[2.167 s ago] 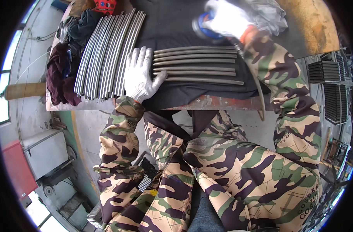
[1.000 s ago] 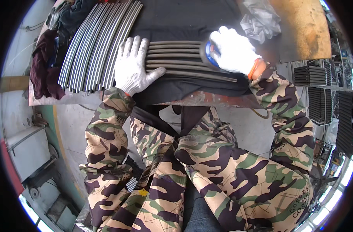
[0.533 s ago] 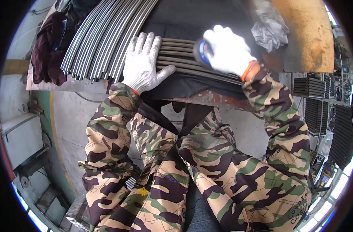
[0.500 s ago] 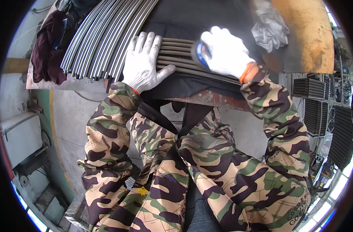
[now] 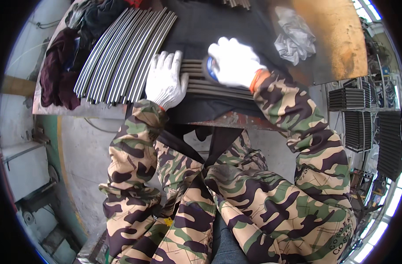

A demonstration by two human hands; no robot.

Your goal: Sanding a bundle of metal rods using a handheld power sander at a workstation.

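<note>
Several thin metal rods (image 5: 195, 78) lie side by side across the black cloth in front of me. My left hand (image 5: 165, 81), in a white knit glove, rests on their left ends with the palm down and the fingers stretched out. In my right hand (image 5: 236, 61), also gloved in white, is a blue-rimmed round disc (image 5: 210, 69), gripped from above and pressed edge-on against the rods. The glove hides most of the disc, so its exact kind does not show. Left of my left hand, a row of shiny metal rods (image 5: 124, 57) covers the cloth.
Dark red cloth (image 5: 55, 75) is heaped at the table's left end. A crumpled clear plastic bag (image 5: 295, 37) lies on the right, beside a brown-stained board (image 5: 337, 39). More rod ends (image 5: 237, 3) show at the far edge. Racks of dark parts (image 5: 357, 130) stand to the right.
My right hand has slid the disc leftward along the rods, closer to my left hand. The left hand stays on the rods, its fingers closer together. The whole view has shifted a little.
</note>
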